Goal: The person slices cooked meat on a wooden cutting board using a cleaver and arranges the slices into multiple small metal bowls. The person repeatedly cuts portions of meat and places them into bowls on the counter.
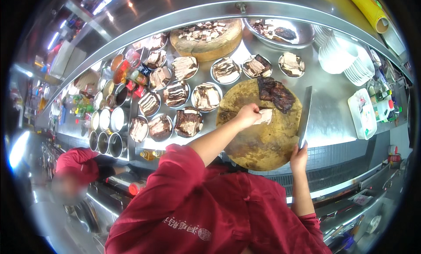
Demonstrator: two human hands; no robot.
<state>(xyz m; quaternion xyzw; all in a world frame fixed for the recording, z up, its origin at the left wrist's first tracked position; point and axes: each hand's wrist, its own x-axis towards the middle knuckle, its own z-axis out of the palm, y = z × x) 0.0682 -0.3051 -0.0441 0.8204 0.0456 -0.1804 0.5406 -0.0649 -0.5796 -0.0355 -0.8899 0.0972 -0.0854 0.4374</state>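
Observation:
My left hand [249,115] pinches a pale slice of meat [264,117] over the round wooden chopping block [260,139]. Its fingers are closed around the slice's left end. Beyond it, dark roasted meat [276,93] lies at the block's far right edge. My right hand [298,157] grips the handle of a cleaver [306,114]. The long blade points away from me along the block's right side; whether it touches the block I cannot tell. Bowls of sliced meat [206,96] stand left of the block and behind it.
A second chopping block [210,46] holds diced meat, beside a metal basin [279,32]. White bowls [338,53] are stacked at right, near a white plastic tub [362,114]. Metal pots [116,145] and bottles [138,77] stand left. A person in a red sleeve [77,160] is at lower left.

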